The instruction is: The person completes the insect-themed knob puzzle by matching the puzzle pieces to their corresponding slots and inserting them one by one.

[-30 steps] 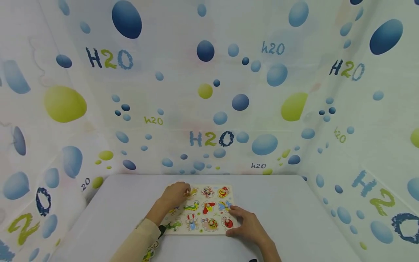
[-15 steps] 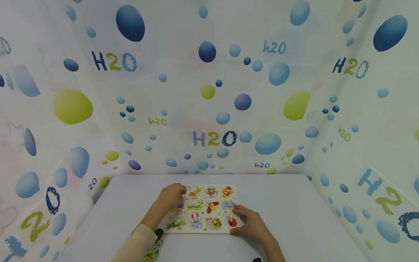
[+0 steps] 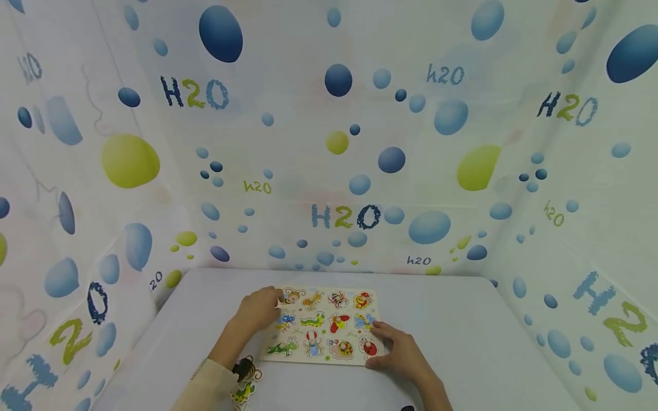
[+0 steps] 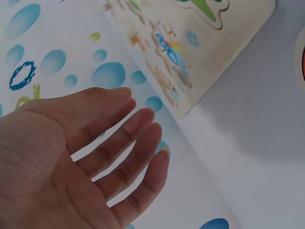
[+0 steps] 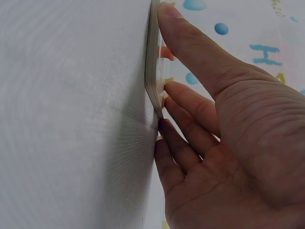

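A pale wooden insect puzzle board (image 3: 303, 361) lies on the white table. Several colourful insect pictures cover it, among them a ladybug (image 3: 368, 347) and a green caterpillar (image 3: 312, 321). At the board's upper left corner is my left hand (image 3: 259, 308), its fingers loosely bent. The left wrist view shows this hand (image 4: 109, 148) from the palm side, holding nothing. My right hand (image 3: 403, 351) rests along the board's right edge, thumb near the lower corner and forefinger by the dragonfly. In the right wrist view its thumb (image 5: 190, 43) touches the board; the other fingertips meet the edge and table.
Loose insect pieces, a bee (image 3: 252, 371) and a caterpillar (image 3: 243, 393), lie by my left forearm. A black object (image 3: 243, 366) at the left wrist partly covers the bee. Behind the white table (image 3: 447, 308) hangs a cloth (image 3: 288, 148) printed with bubbles.
My left hand has drawn back leftward from the board's top row, uncovering the bee picture at the upper left. The right hand stays at the board's edge. The view has shifted slightly.
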`<control>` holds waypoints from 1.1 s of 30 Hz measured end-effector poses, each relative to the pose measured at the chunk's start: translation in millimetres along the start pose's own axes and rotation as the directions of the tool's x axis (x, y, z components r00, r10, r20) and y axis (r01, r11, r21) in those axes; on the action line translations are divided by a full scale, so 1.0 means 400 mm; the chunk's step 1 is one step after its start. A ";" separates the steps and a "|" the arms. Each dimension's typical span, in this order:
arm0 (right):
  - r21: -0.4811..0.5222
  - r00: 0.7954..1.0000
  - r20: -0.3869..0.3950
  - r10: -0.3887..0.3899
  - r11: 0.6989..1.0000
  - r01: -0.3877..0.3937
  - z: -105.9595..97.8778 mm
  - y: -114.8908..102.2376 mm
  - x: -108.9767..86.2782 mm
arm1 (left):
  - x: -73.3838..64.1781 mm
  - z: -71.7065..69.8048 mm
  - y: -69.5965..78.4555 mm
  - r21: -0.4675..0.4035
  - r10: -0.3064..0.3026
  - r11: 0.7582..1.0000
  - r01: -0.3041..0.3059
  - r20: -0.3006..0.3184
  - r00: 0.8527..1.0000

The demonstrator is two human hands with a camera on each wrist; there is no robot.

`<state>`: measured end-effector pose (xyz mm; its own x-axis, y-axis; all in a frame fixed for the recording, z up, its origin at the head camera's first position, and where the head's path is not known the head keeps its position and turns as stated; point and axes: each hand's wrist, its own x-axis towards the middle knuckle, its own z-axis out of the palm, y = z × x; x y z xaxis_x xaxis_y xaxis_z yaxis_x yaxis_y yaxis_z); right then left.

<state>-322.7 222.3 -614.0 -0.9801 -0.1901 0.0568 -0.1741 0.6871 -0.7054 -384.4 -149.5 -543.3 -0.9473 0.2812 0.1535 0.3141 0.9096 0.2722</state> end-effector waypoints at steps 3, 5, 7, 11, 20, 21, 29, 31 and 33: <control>0.004 1.000 0.003 0.003 1.000 -0.003 -0.001 -0.002 -0.001 | -0.019 -0.015 -0.013 0.012 -0.009 1.000 0.009 -0.014 1.000; 0.003 1.000 0.004 0.004 1.000 -0.004 -0.001 -0.003 -0.002 | -0.032 -0.024 -0.020 0.012 -0.013 1.000 0.013 -0.024 1.000; 0.004 1.000 0.004 0.005 1.000 -0.005 -0.002 -0.004 -0.002 | -0.044 -0.032 -0.027 0.011 -0.015 1.000 0.015 -0.032 0.999; -0.001 1.000 -0.002 0.007 1.000 -0.007 -0.003 -0.005 -0.003 | -0.062 -0.046 -0.034 -0.001 -0.013 1.000 0.013 -0.041 0.999; 0.017 1.000 0.013 0.013 1.000 -0.013 -0.001 -0.008 -0.001 | -0.079 -0.039 -0.047 0.004 -0.007 1.000 0.007 -0.045 0.999; 0.017 1.000 0.015 0.016 1.000 -0.016 0.000 -0.008 -0.002 | -0.082 -0.038 -0.048 0.004 -0.006 1.000 0.006 -0.042 0.999; 0.014 0.999 0.002 0.041 0.999 -0.041 0.002 -0.009 -0.003 | -0.121 -0.028 -0.051 0.000 -0.021 1.000 0.021 -0.026 0.999; 0.009 0.999 -0.003 0.039 0.999 -0.039 0.001 -0.009 -0.003 | -0.133 -0.027 -0.053 0.007 -0.027 1.000 0.027 -0.019 0.999; 0.006 0.999 -0.007 0.041 0.999 -0.041 -0.001 -0.009 -0.005 | -0.141 -0.025 -0.054 0.013 -0.026 1.000 0.027 -0.011 1.000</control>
<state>-320.3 220.4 -611.1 -0.9871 -0.1568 0.0322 -0.1328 0.6900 -0.7115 -337.2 -188.2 -548.2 -0.9545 0.2535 0.1571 0.2880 0.9205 0.2641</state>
